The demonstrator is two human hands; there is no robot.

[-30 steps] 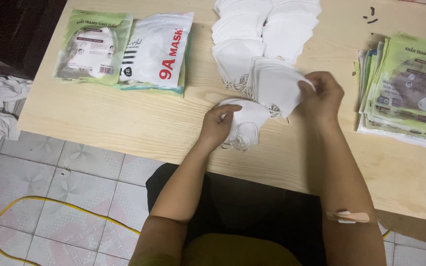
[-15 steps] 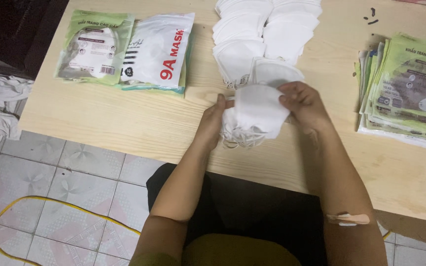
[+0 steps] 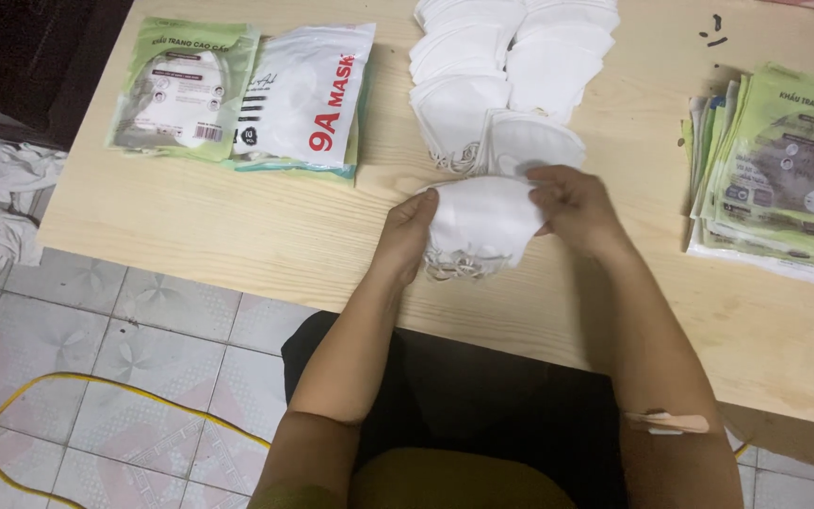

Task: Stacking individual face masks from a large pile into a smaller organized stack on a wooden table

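Observation:
Both hands hold a small stack of folded white face masks (image 3: 482, 224) just above the wooden table (image 3: 237, 236), near its front edge. My left hand (image 3: 409, 231) grips the stack's left end. My right hand (image 3: 577, 209) pinches its right end, fingers curled over the top mask. Elastic ear loops hang from the underside of the stack. Directly behind the hands lie rows of loose white masks (image 3: 511, 66), overlapping one another.
Sealed mask packs (image 3: 247, 94), green and white, lie at the table's far left. A pile of flat green packaging bags (image 3: 779, 170) sits at the right. A yellow cable (image 3: 77, 396) and a white cloth (image 3: 2, 203) lie on the tiled floor at left.
My right hand brought a mask from the loose rows down onto the stack in my left hand. Both hands now press the stack together, lower and more centred.

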